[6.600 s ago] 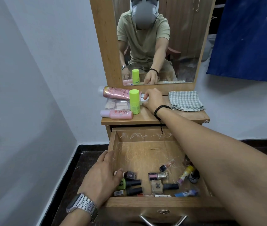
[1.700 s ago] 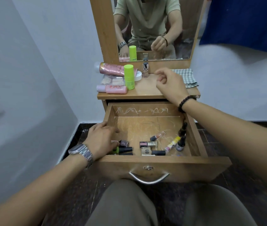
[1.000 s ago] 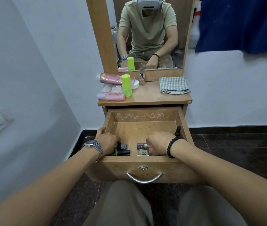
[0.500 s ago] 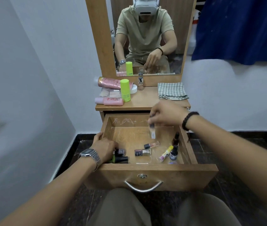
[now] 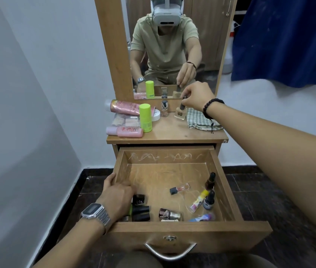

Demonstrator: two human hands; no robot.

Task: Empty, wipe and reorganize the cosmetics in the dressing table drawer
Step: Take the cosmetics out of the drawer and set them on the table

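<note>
The right hand (image 5: pixel 196 96) pinches the dark cap of a squat, square glass bottle (image 5: pixel 180 112) of pale liquid, which stands at the back of the wooden desk (image 5: pixel 172 133), touching the edge of a checked cloth (image 5: pixel 199 120). A beaded bracelet (image 5: pixel 212 107) circles that wrist. The left hand (image 5: pixel 117 196), with a metal watch (image 5: pixel 96 212) on its wrist, rests over the left wall of the open drawer (image 5: pixel 172 235), fingers curled down among dark-capped bottles (image 5: pixel 140 210); whether it grips any of them cannot be told.

The drawer is raw, scratched wood with a curved metal handle (image 5: pixel 169 252). On its floor, right of the left hand, lies a shiny metallic-capped bottle (image 5: pixel 169 214); further right lie a clear pink tube (image 5: pixel 179 188) and a yellow-capped tube (image 5: pixel 198 201), and two small dropper bottles (image 5: pixel 209 198) stand against the right wall.

On the desk, left of the square bottle, a small clear bottle (image 5: pixel 164 108) stands upright, then a white round jar (image 5: pixel 156 115), a lime-green cylinder (image 5: pixel 145 118), a glossy pink tube (image 5: pixel 127 107) lying flat, a smaller pink bottle (image 5: pixel 125 131) and a clear packet (image 5: pixel 126 120). The wood-framed mirror (image 5: pixel 172 45) rises behind them.
</note>
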